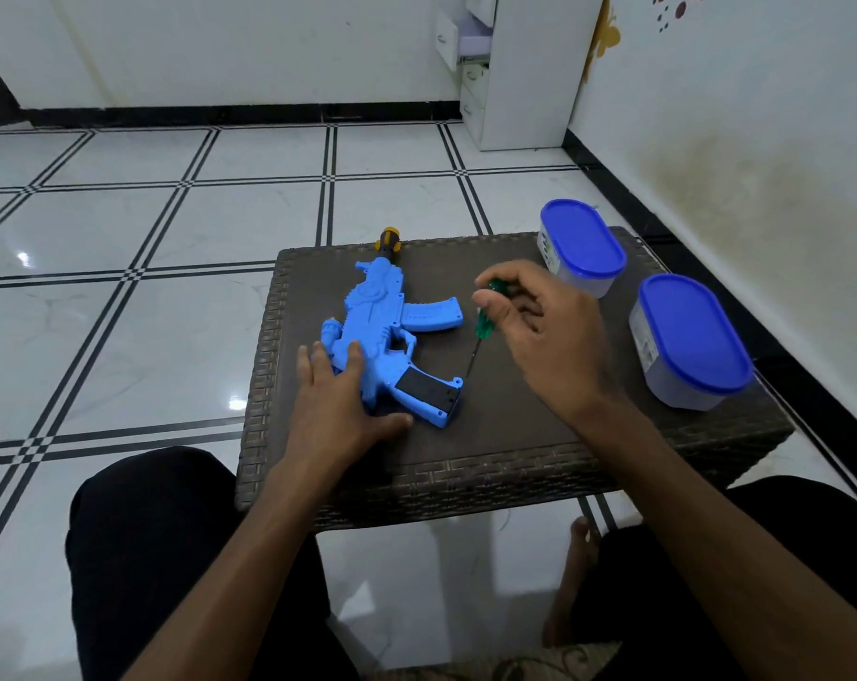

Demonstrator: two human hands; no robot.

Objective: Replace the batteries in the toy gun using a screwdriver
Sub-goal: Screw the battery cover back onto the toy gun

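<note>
Head view: one blue toy gun [377, 336] lies on one wicker table [515, 435], left hand [340, 405] pressing it flat-fingered. Right hand [539, 331] pinches one green screwdriver [483, 324], tip near the grip. Two blue-lidded containers [581, 248] stand right.

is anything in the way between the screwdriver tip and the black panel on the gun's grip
Nothing visible. The right hand holds the screwdriver with its tip just right of the toy gun grip's black panel, bare table between them. The left hand rests on the gun's rear.
</note>
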